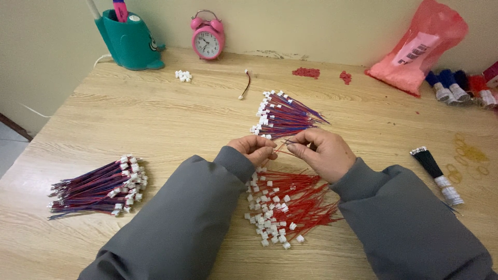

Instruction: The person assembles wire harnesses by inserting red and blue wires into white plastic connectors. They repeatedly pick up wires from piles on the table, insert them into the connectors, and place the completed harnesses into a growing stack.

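Two hands meeting mid-table, left hand [255,149] curled, right hand [324,151] pinching red wire [288,151]

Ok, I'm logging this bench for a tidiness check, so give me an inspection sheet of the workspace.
Surface: wooden table, light grain.
Job's things: loose red wires with white connectors below the hands; red-and-blue wire bundle beyond them; another bundle at the left.
Clutter: small white connectors, red bits, rubber bands, black wire bundle, pink bag.
Grip: left hand and right hand both pinch thin red wires.
Cables: white cord beside the teal holder.
Surroundings: pink alarm clock, plain wall.
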